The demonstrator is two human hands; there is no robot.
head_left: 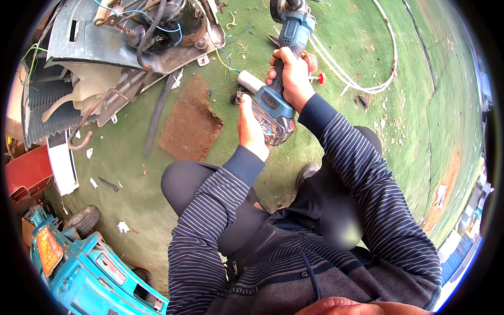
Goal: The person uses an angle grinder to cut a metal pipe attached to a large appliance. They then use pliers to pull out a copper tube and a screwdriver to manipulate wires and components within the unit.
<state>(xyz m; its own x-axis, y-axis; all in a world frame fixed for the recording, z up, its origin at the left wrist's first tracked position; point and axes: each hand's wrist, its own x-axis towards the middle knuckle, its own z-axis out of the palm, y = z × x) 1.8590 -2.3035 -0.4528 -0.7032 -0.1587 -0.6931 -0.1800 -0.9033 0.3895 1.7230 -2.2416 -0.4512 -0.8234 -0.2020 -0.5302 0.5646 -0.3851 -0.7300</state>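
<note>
Holding a blue angle grinder point(276, 98)

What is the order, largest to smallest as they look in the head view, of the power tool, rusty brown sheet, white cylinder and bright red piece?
1. Power tool and rusty brown sheet: unsure; the tool is held nearer the camera.
2. White cylinder
3. Bright red piece

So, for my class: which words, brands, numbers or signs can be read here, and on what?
None can be read with certainty.
Power tool: marks on its lower end, too small to read.
Orange label on the turquoise machine: too blurred to read.
</note>
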